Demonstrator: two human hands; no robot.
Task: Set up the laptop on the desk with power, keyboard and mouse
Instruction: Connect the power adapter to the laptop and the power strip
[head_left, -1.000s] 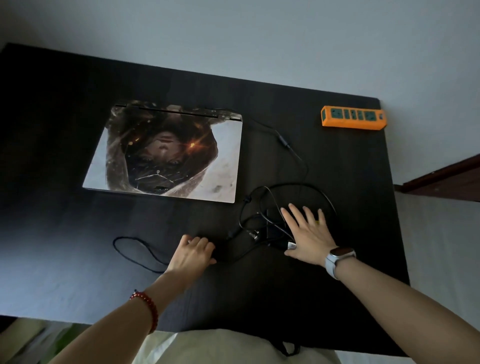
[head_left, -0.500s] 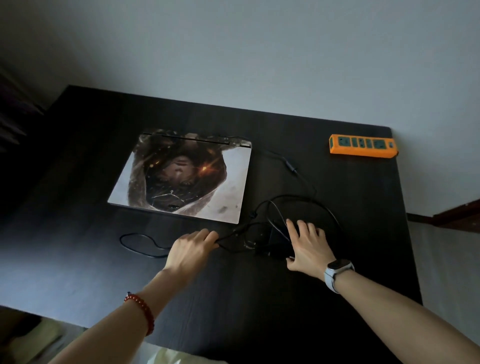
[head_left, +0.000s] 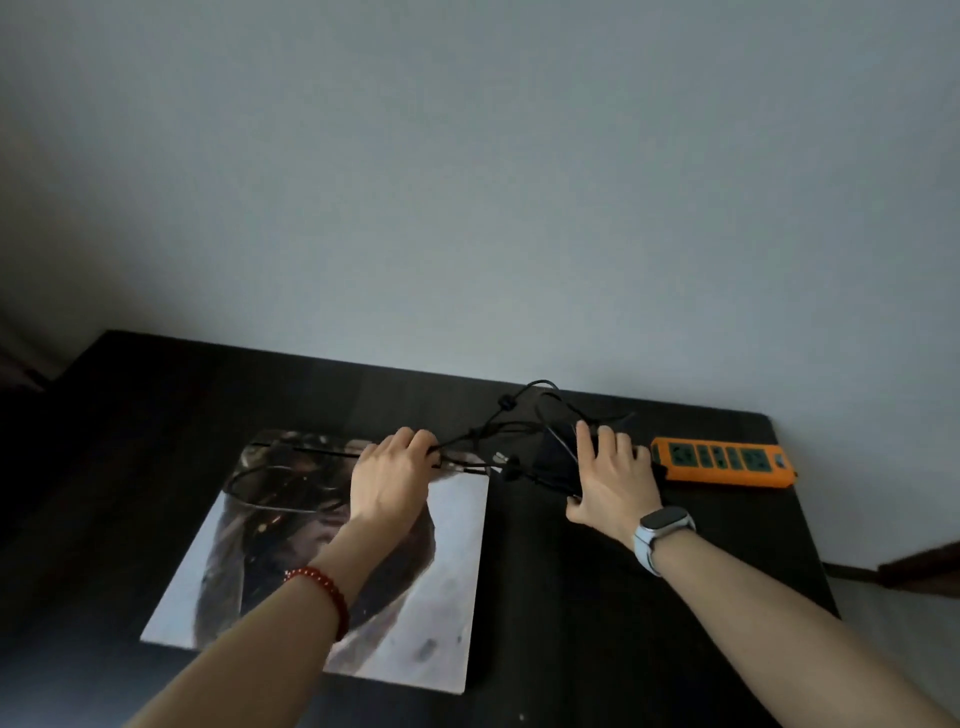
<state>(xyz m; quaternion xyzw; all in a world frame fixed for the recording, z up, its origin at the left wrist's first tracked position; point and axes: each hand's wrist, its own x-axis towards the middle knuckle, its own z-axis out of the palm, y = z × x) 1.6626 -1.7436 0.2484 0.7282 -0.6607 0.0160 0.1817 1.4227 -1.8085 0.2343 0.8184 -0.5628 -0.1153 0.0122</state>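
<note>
Two bare hands work over a dark, matte tabletop (head_left: 597, 649) set against a pale wall. A closed laptop (head_left: 447, 582), a flat rectangle with a printed picture skin on its lid, lies left of centre. The left hand (head_left: 387, 483) hovers over its far edge, fingers curled round a thin black cable (head_left: 467, 436) that loops above the lid. The right hand (head_left: 610, 483), a watch (head_left: 657, 535) on its wrist, grips a black power brick (head_left: 558, 449) amid tangled cord. Just right of it lies an orange plastic power strip (head_left: 722, 462) with green sockets.
</note>
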